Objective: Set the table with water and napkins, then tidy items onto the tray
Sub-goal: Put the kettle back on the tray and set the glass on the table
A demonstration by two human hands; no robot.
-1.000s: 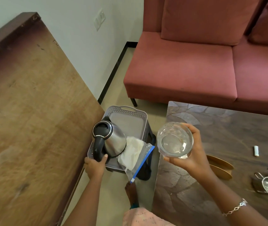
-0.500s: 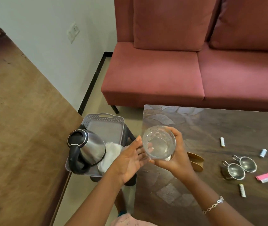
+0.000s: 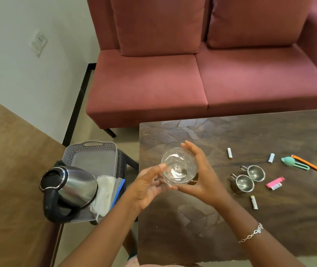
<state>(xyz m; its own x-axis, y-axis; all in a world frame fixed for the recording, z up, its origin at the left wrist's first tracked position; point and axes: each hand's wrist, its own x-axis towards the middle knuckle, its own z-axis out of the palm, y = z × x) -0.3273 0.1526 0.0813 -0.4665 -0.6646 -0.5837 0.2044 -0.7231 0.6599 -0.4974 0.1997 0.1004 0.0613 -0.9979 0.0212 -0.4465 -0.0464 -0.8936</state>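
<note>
A clear drinking glass [image 3: 178,166] with water in it is held over the left part of the dark coffee table [image 3: 230,218]. My right hand [image 3: 198,176] wraps its right side and base. My left hand [image 3: 148,187] touches its left side with thumb and fingers. A steel kettle [image 3: 71,187] with a black handle stands in the grey tray [image 3: 94,153] on a stool left of the table. White napkins in a clear zip bag [image 3: 105,195] lie beside the kettle in the tray.
Two small steel cups [image 3: 248,178], several small batteries [image 3: 230,153], a pink packet [image 3: 275,183], a teal tool [image 3: 292,163] and orange and green clips lie on the table's right side. A red sofa [image 3: 202,81] stands behind. A wooden surface [image 3: 9,180] lies at left.
My left hand let go of the kettle handle and came over to the glass. The glass moved right, over the table, still in my right hand. The view shifted right.
</note>
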